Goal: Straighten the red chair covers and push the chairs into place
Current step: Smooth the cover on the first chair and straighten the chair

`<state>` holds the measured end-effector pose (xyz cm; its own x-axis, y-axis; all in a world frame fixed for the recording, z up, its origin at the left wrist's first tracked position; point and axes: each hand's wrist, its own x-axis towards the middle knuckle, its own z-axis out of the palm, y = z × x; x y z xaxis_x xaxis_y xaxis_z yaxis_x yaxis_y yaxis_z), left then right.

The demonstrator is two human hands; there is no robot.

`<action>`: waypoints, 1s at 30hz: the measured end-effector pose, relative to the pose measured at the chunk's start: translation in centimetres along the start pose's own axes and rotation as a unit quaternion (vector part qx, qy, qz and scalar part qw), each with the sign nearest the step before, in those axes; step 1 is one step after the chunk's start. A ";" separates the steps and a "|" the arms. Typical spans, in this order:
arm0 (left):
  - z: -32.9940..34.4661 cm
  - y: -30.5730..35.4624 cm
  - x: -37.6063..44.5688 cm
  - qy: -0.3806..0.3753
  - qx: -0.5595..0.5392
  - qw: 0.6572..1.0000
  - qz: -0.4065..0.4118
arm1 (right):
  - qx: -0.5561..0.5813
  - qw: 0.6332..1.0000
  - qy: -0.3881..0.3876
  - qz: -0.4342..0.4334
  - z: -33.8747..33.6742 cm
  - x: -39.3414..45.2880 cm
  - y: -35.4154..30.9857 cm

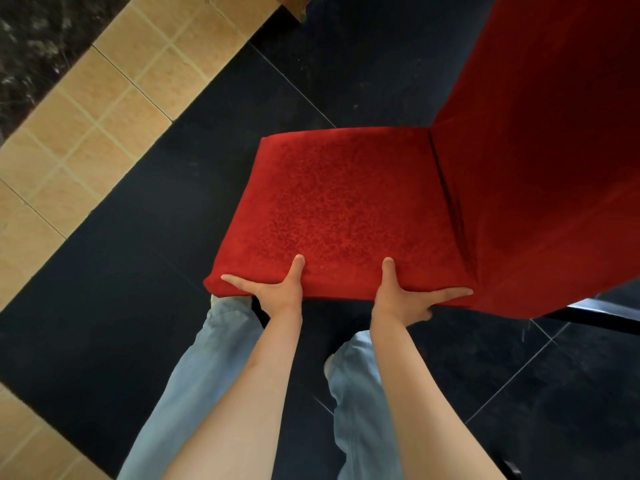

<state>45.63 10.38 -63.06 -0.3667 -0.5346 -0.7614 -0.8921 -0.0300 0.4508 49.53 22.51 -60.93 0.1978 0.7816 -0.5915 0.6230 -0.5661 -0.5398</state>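
Both hands clamp the near edge of the red chair cover (346, 209), thumbs on top, fingers tucked beneath: left hand (277, 289), right hand (405, 299). Looks like tugging the seat fabric taut. The chair stands on dark floor tiles (104, 271).

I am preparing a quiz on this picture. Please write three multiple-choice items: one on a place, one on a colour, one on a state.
1. Where are both hands?
A. on the backrest
B. at the seat's near edge
C. on the floor

2. What colour is the chair cover?
A. red
B. blue
C. beige

3. How do the hands meet the seat?
A. hovering apart
B. fists on top
C. thumbs on top, fingers along the edge

Key: 1 B, the left hand and right hand grip the seat edge; 2 A, the cover is red; 3 C, both thumbs lie on top.
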 end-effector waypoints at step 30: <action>-3.7 12.8 -2.9 0.020 0.123 0.992 0.024 | -0.053 0.998 -0.038 -0.020 3.3 -7.5 -9.8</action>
<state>36.24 8.44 -53.36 -0.4038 -0.5638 -0.7204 -0.9131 0.2002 0.3552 39.48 21.31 -53.17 0.1150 0.7790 -0.6164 0.7063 -0.5004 -0.5007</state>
